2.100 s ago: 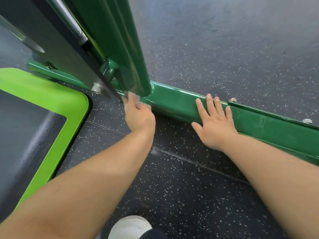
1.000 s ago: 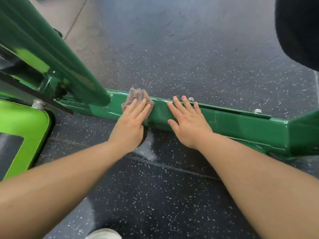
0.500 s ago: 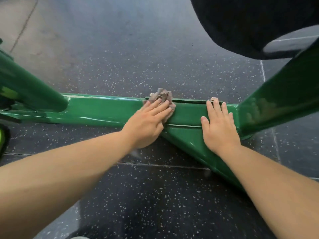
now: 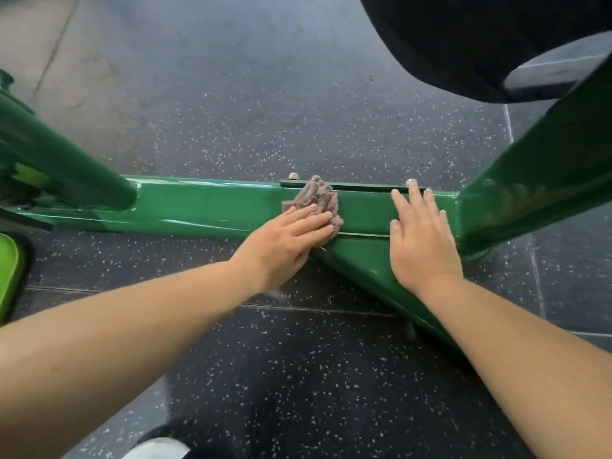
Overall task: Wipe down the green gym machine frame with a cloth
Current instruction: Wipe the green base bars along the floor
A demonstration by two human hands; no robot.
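Two hands resting apart on green frame (image 4: 205, 207): left hand (image 4: 284, 240) pressing cloth (image 4: 319, 197) with straight fingers, right hand (image 4: 420, 240) lying flat, holding nothing.

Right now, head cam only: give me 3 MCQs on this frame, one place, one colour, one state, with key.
1. Where does the cloth lie?
A. On the horizontal green bar
B. On the speckled floor
C. Draped over the black pad

2. What colour is the cloth?
A. Bright yellow
B. Grey-brown
C. White

3. How is the right hand?
A. Curled round the cloth
B. Raised clear of the frame
C. Flat, fingers straight, resting on the frame

Key: 1 A, the left hand presses the cloth against the horizontal green bar, between two bolt heads. 2 B, the bunched fabric reads grey-brown against the green paint. 3 C, its palm and straight fingers lie on the bar beside the angled upright, holding nothing.
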